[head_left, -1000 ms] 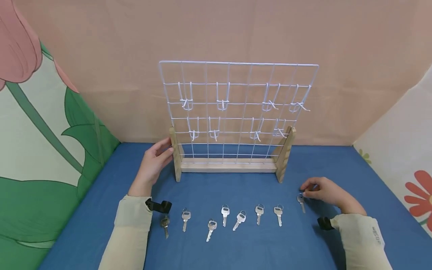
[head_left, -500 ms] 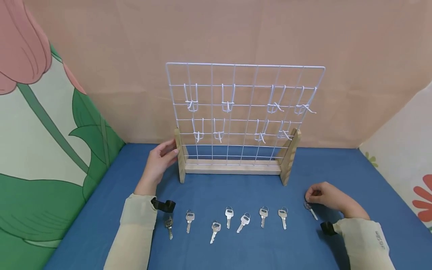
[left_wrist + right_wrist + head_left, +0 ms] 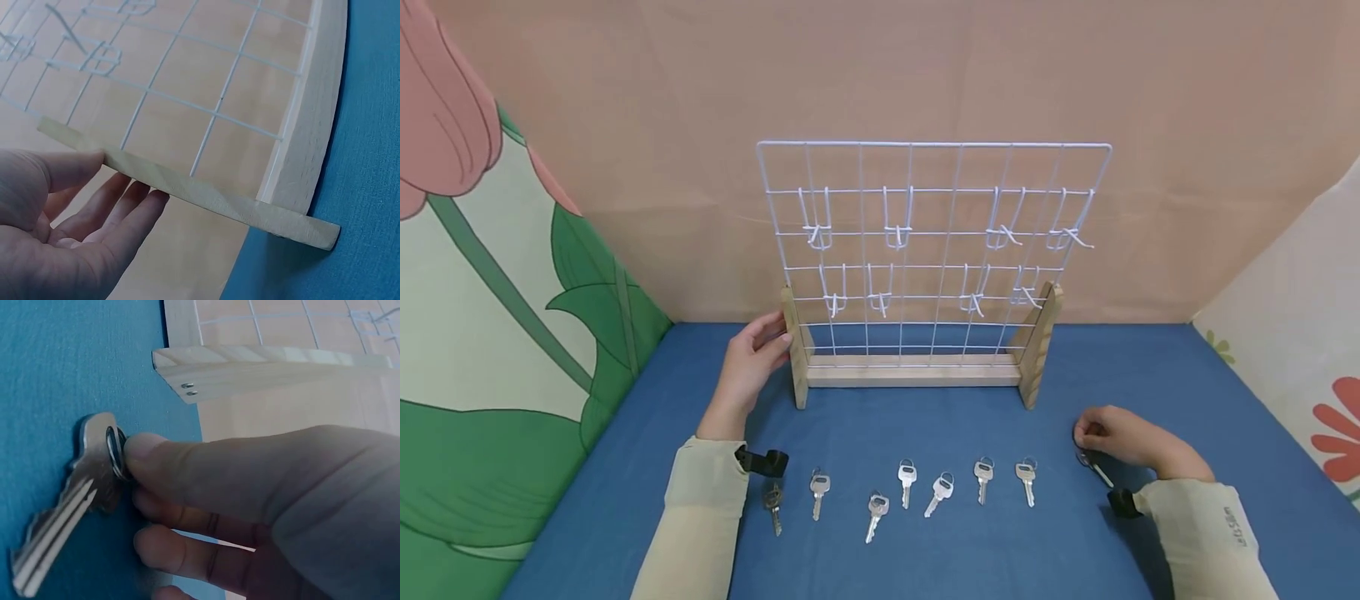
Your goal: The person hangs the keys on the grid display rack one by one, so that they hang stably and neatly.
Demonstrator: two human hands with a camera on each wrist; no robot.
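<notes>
The left arm (image 3: 696,512) reaches forward, left fingers (image 3: 128,234) loosely bent; right thumb (image 3: 194,469) and right fingers (image 3: 178,515) pinch together.

It looks like a small screened-off corner dressed for filming; the kind of building around it cannot be told. A plain tan backdrop (image 3: 925,75) closes the rear, a side panel printed with large tulips and leaves (image 3: 482,475) stands left, a red-flowered pale panel (image 3: 1277,308) right, around a blue tabletop (image 3: 970,558).

Eight keys (image 3: 907,473), eight hooks (image 3: 897,229), one wire rack (image 3: 947,234), two wooden posts (image 3: 1037,348), two hands (image 3: 747,371) and two sleeves (image 3: 688,521) are counted.
</notes>
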